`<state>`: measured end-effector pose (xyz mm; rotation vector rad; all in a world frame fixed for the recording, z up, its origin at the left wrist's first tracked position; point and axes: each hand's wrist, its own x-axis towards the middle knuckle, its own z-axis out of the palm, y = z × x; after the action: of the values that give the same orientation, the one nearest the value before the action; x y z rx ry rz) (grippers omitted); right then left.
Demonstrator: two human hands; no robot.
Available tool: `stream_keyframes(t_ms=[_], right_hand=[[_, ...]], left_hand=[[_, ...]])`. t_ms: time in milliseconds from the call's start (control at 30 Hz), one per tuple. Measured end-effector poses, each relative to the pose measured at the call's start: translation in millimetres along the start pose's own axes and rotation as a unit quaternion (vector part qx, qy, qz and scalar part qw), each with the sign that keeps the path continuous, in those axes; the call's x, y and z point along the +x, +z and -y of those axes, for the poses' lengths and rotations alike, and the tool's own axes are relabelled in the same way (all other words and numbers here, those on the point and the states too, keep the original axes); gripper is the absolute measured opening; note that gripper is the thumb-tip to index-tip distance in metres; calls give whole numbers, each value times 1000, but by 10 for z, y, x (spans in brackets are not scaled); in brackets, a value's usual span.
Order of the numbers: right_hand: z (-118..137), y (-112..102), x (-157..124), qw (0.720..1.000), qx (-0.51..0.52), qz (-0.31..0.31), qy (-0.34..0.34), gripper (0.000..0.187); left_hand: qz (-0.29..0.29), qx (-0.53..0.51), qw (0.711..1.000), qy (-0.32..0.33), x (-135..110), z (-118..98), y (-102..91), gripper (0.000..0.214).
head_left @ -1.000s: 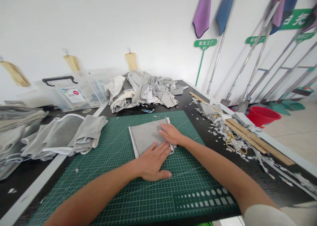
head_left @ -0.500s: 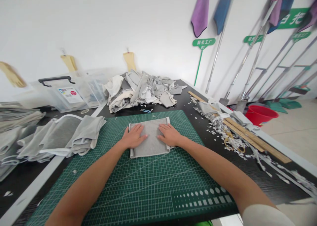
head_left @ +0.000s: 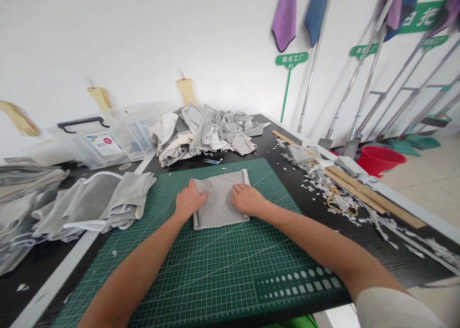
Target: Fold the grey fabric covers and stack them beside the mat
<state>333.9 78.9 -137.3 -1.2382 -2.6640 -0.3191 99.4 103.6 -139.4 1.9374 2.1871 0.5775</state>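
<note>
A folded piece of grey fabric [head_left: 218, 201] lies on the green cutting mat [head_left: 215, 270], with a pale edging strip along its right side. My left hand [head_left: 189, 201] grips the left edge of the fabric, thumb on top and the other fingers bent at the border, their tips partly hidden. Resting on the right part of the fabric is my right hand [head_left: 248, 201], its fingers stretched out and slightly bent over the cloth. Behind the mat sits a small blue thread snipper [head_left: 212, 161].
A heap of grey fabric scraps [head_left: 212, 129] lies at the back, beside a clear plastic box [head_left: 108, 143]. Folded grey pieces [head_left: 97, 198] are at left. Wooden rulers [head_left: 373, 201], gold-handled scissors [head_left: 334, 203] and trimmings lie at right. A red bucket [head_left: 383, 160] stands beyond.
My left hand has gone from lying flat on the fabric to gripping its left edge. The right hand has stayed on the right part, fingers slightly more bent.
</note>
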Motion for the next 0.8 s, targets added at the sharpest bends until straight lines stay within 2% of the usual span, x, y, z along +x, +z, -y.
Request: stream_keyframes(t_ms=[100, 167, 200, 267, 433, 567, 700, 800], right_hand=[[19, -3, 2, 1000, -9, 6, -4, 34], [14, -4, 4, 1000, -8, 5, -4, 34], [10, -4, 5, 1000, -7, 4, -3, 35], [5, -4, 11, 1000, -8, 9, 4, 37], [3, -15, 29, 998, -16, 51, 34, 46], [-9, -71, 14, 998, -7, 49, 38, 54], [-26, -127, 5, 998, -34, 45, 2, 53], [-22, -139, 20, 997, -68, 47, 6, 50]], left_hand=[[-38, -180, 983, -19, 44, -43, 56, 63], [-65, -287, 954, -57, 75, -51, 75, 71], [-61, -325, 941, -77, 83, -52, 70, 75], [-21, -368, 924, -100, 81, -59, 33, 75], [117, -402, 905, -79, -4, -114, -121, 42], [234, -417, 874, -82, -44, -108, -199, 37], [278, -460, 840, -82, -34, -61, -211, 39], [262, -470, 840, -69, -22, -49, -204, 37]])
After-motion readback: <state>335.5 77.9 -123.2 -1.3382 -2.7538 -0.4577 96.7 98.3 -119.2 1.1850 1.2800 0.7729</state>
